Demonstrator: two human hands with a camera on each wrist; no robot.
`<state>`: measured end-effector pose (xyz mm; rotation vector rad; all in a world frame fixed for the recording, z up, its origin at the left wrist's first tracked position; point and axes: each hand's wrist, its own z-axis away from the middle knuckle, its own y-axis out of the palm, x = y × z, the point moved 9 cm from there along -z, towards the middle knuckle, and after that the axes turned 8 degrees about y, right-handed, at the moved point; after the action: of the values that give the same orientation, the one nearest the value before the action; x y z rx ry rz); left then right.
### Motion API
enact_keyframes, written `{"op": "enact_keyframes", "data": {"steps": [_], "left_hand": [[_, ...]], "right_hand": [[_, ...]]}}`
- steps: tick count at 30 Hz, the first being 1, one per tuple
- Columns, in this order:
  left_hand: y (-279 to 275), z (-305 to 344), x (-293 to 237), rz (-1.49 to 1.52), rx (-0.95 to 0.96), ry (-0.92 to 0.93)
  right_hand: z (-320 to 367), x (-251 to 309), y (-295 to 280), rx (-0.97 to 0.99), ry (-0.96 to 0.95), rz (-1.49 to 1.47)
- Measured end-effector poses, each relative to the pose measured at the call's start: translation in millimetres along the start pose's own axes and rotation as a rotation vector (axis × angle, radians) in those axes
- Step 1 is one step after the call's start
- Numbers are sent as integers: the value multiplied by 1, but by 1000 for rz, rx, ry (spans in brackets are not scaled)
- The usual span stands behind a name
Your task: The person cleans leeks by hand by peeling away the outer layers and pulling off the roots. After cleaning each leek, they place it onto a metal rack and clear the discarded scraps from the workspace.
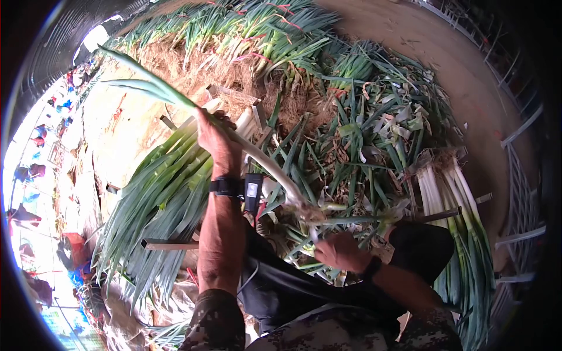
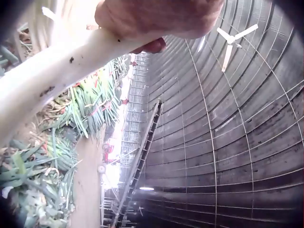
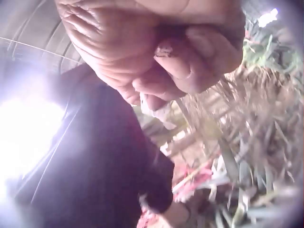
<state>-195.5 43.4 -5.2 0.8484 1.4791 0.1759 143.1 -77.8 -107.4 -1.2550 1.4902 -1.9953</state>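
Observation:
My left hand (image 1: 218, 137) grips a long green onion (image 1: 266, 162) around its upper stalk. Its green leaves point to the far left, and the white stalk slopes down to the roots (image 1: 307, 212) near my right hand (image 1: 341, 253). In the left wrist view the white stalk (image 2: 57, 71) shows a few dark specks beneath the left hand (image 2: 161, 16). The right hand's fingers (image 3: 180, 66) are curled, with a thin whitish strip (image 3: 159, 115) showing between them. In the head view this strip (image 1: 314, 234) reaches up toward the roots.
A pile of green onions (image 1: 170, 169) lies on a metal-framed rack at left. Loose leaves and peelings (image 1: 363, 146) heap up ahead. Another bundle (image 1: 462, 234) rests on a rack at right. Tied bundles (image 1: 257, 35) line the back, beside a bare dirt path (image 1: 404, 29).

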Motion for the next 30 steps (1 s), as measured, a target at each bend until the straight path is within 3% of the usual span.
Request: {"op": "enact_keyframes", "data": {"steps": [2, 4, 6, 9, 12, 18, 21, 24, 27, 30], "left_hand": [[0, -11, -4, 89, -17, -59], [0, -9, -5, 122, -18, -48], [5, -3, -3, 155, 16, -100], [16, 7, 2, 220, 68, -160], [24, 20, 8, 227, 82, -197], [30, 26, 21, 305, 134, -300], [29, 27, 20, 287, 138, -296], [30, 24, 14, 277, 134, -269], [19, 11, 15, 284, 75, -235], [8, 7, 15, 257, 1, -213]], "right_hand": [[42, -49, 47, 120, 174, 24], [47, -65, 43, 156, 229, -94], [17, -53, -24, 137, 310, -175], [-17, -49, -92, -229, 315, -507], [-41, -39, -116, -396, 285, -566], [-69, -57, -70, -340, 331, -764], [-68, -58, -64, -316, 334, -765], [-62, -51, -80, -433, 254, -671], [-37, -11, -112, -613, -55, -368], [-9, -7, -98, -442, -66, -253]]}}
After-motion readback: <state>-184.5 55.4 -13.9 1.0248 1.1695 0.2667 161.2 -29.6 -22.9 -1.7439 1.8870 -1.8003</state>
